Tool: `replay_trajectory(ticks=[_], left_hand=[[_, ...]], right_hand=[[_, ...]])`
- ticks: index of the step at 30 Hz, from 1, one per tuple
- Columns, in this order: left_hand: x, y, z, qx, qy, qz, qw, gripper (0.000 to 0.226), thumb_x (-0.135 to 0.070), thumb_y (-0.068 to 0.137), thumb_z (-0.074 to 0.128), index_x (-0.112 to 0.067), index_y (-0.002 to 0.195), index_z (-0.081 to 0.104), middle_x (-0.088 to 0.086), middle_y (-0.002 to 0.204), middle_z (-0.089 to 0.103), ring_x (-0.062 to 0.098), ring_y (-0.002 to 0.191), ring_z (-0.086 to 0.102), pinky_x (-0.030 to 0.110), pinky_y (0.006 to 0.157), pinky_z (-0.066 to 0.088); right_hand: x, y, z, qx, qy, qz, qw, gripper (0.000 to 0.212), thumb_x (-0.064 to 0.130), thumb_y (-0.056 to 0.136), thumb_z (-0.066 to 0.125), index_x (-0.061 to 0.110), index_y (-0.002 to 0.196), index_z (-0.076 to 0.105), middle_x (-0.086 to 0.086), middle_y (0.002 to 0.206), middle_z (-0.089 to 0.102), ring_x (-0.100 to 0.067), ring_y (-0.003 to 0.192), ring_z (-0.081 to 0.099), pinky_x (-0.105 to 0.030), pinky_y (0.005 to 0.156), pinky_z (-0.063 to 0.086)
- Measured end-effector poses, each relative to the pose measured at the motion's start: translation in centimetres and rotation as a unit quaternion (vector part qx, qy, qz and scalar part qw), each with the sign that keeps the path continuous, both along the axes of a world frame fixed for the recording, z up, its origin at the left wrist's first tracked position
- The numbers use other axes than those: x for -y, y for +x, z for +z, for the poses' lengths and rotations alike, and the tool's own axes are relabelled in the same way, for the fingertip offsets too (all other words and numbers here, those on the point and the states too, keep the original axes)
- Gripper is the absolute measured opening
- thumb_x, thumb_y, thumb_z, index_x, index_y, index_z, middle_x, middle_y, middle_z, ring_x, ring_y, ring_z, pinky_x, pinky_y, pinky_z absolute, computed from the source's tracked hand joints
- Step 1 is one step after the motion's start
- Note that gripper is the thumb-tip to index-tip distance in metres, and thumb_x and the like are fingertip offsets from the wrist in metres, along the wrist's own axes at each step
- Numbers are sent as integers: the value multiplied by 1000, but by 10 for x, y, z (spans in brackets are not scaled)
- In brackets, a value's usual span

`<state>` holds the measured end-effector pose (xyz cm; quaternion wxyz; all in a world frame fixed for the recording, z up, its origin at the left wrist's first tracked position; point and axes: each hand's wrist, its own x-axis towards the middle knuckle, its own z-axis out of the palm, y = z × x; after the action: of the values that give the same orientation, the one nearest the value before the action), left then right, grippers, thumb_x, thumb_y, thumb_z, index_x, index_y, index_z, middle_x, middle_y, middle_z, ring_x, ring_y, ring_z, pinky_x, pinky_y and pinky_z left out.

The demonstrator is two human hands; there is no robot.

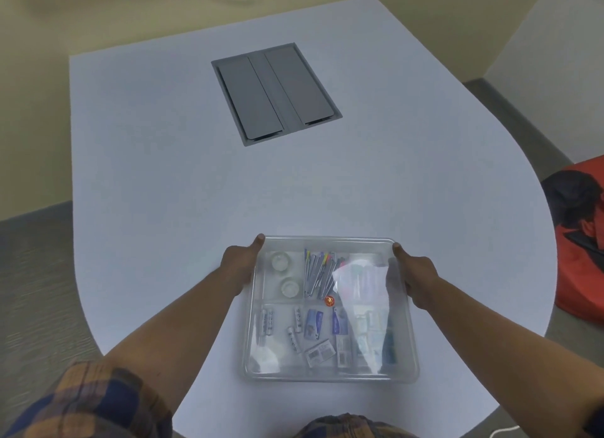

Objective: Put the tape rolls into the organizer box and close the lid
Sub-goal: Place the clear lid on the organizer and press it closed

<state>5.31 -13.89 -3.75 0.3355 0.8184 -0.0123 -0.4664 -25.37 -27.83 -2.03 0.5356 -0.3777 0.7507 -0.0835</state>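
- Broadly, the pale tabletop (163, 182) fills most of your view; its near edge is cut off by your body at the bottom, and its rounded right edge curves past a grey floor strip.
- Set into the far middle of it is a grey hatch (276, 92) with two flaps lying flat; dark slots show at their near ends, and what lies under them is hidden.
- At the right border a red and black bundle (578, 241) is cut off by the frame, too partial to name.
- Your clear organizer box (330, 377) sits near you on the tabletop with its transparent lid (327, 241) down over it; glare across the right half blurs what lies beneath.
- Your left hand (240, 267) grips the box's left rim near the far corner, thumb on top of the lid and fingers hidden under the edge.
- Your right hand (415, 277) holds the right rim the same way, thumb on the far right corner, fingers out of sight.
- Two clear tape rolls (286, 274) lie in the far left compartment, one behind the other, faint through the plastic.
- Pens (318, 272) crowd the middle far compartment; batteries (266, 321) and small packets (313, 325) lie in the near ones, their labels unreadable.
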Motion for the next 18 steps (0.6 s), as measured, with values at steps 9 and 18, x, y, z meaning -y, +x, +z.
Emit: replay_trajectory(ticks=[9, 18], left_hand=[[12, 9, -10, -66, -23, 50, 996, 60, -59, 73, 72, -7, 100, 60, 6, 81, 49, 25, 75, 46, 36, 76, 48], [23, 11, -2, -3, -9, 5, 1000, 54, -65, 77, 64, -12, 74, 50, 4, 68, 44, 23, 61, 44, 31, 63, 39]], right_hand=[[7, 19, -16, 21, -28, -82, 996, 57, 63, 80, 65, 8, 82, 53, -4, 82, 55, -27, 81, 55, -38, 76, 42], [14, 26, -17, -4, -134, -23, 991, 56, 54, 91, 57, 3, 69, 52, -7, 69, 54, -25, 69, 54, -31, 58, 39]])
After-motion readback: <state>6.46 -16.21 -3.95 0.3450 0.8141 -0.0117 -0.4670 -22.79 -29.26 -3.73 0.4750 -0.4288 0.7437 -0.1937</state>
